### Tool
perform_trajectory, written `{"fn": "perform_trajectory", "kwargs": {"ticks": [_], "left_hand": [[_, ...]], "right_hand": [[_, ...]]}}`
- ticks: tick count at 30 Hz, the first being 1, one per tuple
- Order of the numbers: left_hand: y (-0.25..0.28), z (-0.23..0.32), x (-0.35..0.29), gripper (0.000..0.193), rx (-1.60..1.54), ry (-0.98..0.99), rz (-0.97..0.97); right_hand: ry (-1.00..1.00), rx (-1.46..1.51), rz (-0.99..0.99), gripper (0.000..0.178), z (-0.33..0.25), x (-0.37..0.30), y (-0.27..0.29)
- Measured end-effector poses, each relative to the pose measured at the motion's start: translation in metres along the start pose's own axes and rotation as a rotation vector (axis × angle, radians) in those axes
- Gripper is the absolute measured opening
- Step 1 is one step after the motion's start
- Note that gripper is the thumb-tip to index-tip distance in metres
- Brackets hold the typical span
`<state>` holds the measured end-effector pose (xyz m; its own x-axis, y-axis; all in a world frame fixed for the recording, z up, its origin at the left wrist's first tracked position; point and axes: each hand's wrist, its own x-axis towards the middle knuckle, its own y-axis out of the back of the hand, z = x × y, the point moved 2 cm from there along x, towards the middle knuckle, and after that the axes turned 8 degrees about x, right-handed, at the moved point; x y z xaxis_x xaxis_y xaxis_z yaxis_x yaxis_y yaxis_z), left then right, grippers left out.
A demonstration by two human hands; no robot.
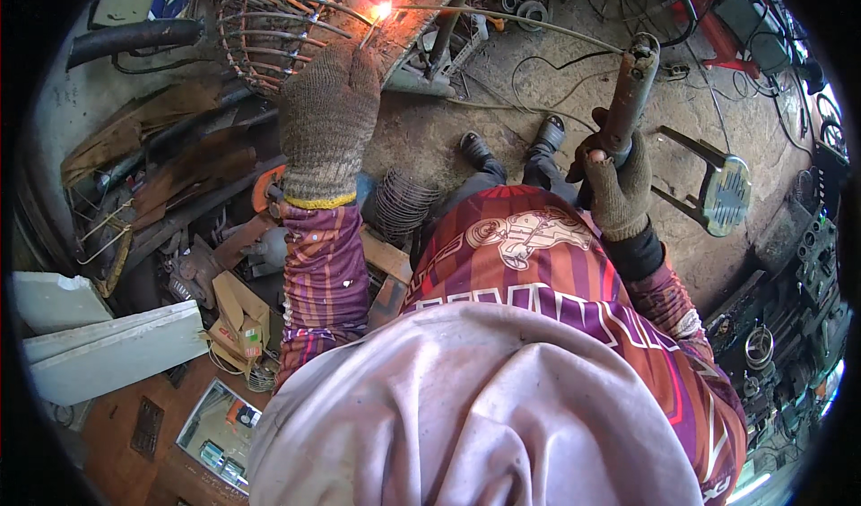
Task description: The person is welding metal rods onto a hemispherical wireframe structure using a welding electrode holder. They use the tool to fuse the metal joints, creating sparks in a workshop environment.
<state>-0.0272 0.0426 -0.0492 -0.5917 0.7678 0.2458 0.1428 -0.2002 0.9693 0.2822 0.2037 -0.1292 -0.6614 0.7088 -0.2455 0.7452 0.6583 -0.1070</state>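
My right hand (619,179), in a knit glove, is wrapped round a welding electrode holder (628,103). From its jaw a long welding rod (516,22) reaches left to a bright glowing arc (382,10) at the edge of a worn metal-topped bench (417,31). My left hand (330,112), gloved too with a yellow cuff, is closed just below the arc. Its fingertips pinch what looks like a short thin metal rod (369,36) that runs up to the glow. Beside that hand a rounded cage of bent metal rods (278,26) rests on the bench.
Cables (547,103) trail over the concrete floor. A small stool (725,194) stands right of my feet, near a red stand (717,44) bearing a box-shaped machine. At left lie scrap metal (170,170), a wire coil (402,206), a cardboard box (238,322) and white slabs (117,340).
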Motion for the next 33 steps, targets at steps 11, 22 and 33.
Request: {"fn": "perform_trajectory", "kwargs": {"ticks": [11, 22, 33], "left_hand": [[0.003, -0.007, -0.011, 0.024, 0.227, -0.208, -0.05], [0.007, -0.011, -0.011, 0.019, -0.047, -0.098, 0.09], [0.014, -0.006, -0.014, 0.024, -0.043, 0.02, -0.039]], "right_hand": [[-0.045, 0.153, -0.134, 0.053, -0.009, 0.007, -0.01], [0.086, 0.101, -0.022, 0.075, -0.017, 0.003, -0.011], [0.011, 0.101, -0.021, 0.077, -0.01, 0.001, -0.01]]}}
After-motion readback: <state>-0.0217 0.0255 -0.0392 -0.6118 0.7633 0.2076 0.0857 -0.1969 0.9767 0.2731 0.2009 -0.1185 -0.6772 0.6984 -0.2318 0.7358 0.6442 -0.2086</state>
